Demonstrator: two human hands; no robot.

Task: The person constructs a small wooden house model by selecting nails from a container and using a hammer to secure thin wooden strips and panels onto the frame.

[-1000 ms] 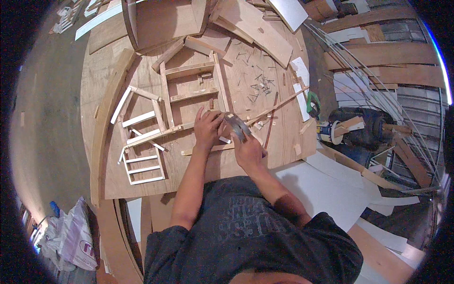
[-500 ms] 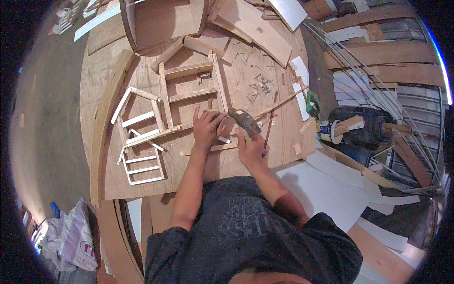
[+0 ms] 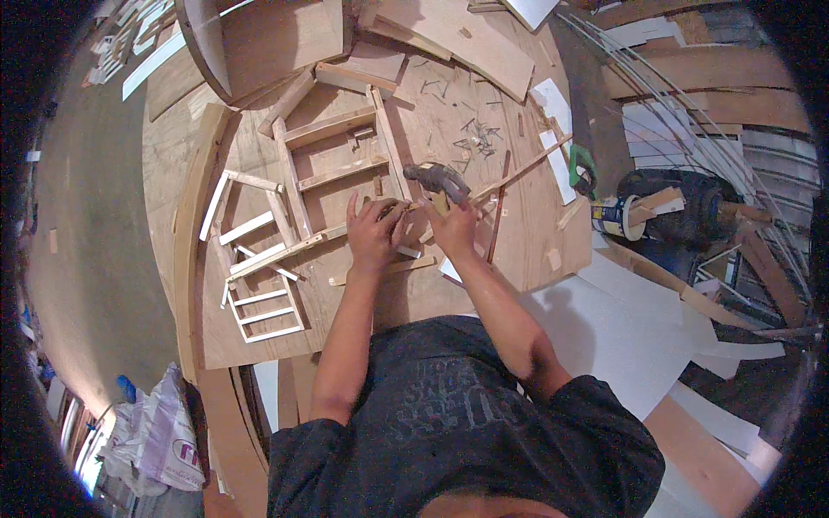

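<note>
My right hand (image 3: 453, 229) grips a hammer (image 3: 432, 180), its dark head tilted leftward just above the lower right of a wooden ladder-like frame (image 3: 341, 168). My left hand (image 3: 373, 235) is at that frame's lower edge, thumb and fingers pinched by a narrow wooden strip (image 3: 318, 239); whatever is between the fingertips is too small to make out. Smaller frames of pale slats (image 3: 268, 312) lie left of my hands. Scattered nails (image 3: 479, 138) lie on the plywood top (image 3: 544, 250) beyond the hammer.
A curved beam (image 3: 194, 224) runs along the left edge. A wooden box (image 3: 268, 43) and boards (image 3: 466, 47) occupy the back. At right are a green-handled tool (image 3: 584, 168), a bucket (image 3: 617, 220) and long thin rods (image 3: 673, 104). A plastic sack (image 3: 164, 440) sits lower left.
The hammer head has risen and swung toward the left, above my left fingertips. My right hand is a little higher. The whole view has shifted slightly; my left hand stays at the frame.
</note>
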